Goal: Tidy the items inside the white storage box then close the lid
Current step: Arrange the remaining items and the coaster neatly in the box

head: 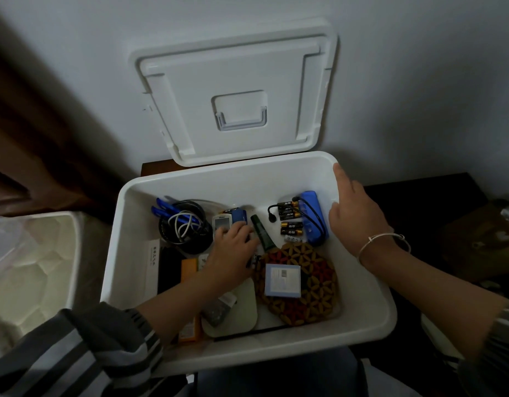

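The white storage box (370, 296) stands open, its lid (233, 93) leaning upright against the wall behind it. Inside lie coiled cables (184, 224), blue pens (164, 209), a white meter (222, 223), a dark green tube (262, 234), several batteries (289, 222), a blue power bank (315, 217), a patterned round mat (313, 285) with a small pale blue box (282, 280) on it, and an orange pack (188, 269). My left hand (233, 253) reaches into the middle, fingers resting near the meter; whether it grips anything is hidden. My right hand (353, 207) rests on the box's right rim, fingers apart.
A white bin with a clear liner (33, 267) stands to the left of the box. Dark wooden furniture (33, 124) rises at the far left, and a dark surface with cluttered objects (476, 239) lies to the right. A pale wall is behind.
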The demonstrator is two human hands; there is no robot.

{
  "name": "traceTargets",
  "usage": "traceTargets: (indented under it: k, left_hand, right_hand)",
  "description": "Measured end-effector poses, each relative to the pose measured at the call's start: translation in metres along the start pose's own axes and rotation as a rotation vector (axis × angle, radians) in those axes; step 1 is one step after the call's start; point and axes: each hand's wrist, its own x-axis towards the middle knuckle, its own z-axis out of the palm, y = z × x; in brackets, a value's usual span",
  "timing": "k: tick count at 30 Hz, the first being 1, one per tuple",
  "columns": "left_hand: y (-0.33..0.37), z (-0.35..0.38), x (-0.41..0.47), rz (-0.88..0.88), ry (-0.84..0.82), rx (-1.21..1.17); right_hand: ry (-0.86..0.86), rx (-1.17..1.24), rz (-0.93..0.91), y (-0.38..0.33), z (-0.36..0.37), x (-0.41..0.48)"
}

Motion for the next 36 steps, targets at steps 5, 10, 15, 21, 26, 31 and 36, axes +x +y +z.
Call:
traceTargets:
  k: [5,10,15,21,26,31,36]
  left_hand:
    - [-0.001,0.005,0.014,0.017,-0.097,0.079]
    - [-0.006,0.008,0.021,0.061,-0.178,0.101]
    - [-0.015,0.006,0.024,0.119,-0.225,0.123]
    - [-0.019,0.005,0.024,0.200,-0.152,0.130]
    - [-0.022,0.003,0.022,0.159,-0.124,0.096]
    - [-0.016,0.003,0.017,0.116,-0.116,0.030]
    - [-0.010,0.004,0.010,0.094,-0.051,-0.029]
  right_hand:
    - [0.000,-0.012,-0.001,-0.002,-0.002,0.000]
    - [-0.007,-0.013,-0.008,-0.003,-0.003,-0.001]
    - [-0.011,-0.013,-0.009,-0.004,-0.004,-0.002]
    - [-0.005,-0.015,-0.012,-0.004,-0.004,-0.002]
    - [0.003,-0.026,-0.023,-0.003,-0.003,-0.001]
    - [0.013,-0.036,-0.025,-0.003,-0.002,-0.002]
    - [0.009,-0.029,-0.022,-0.004,-0.003,-0.002]
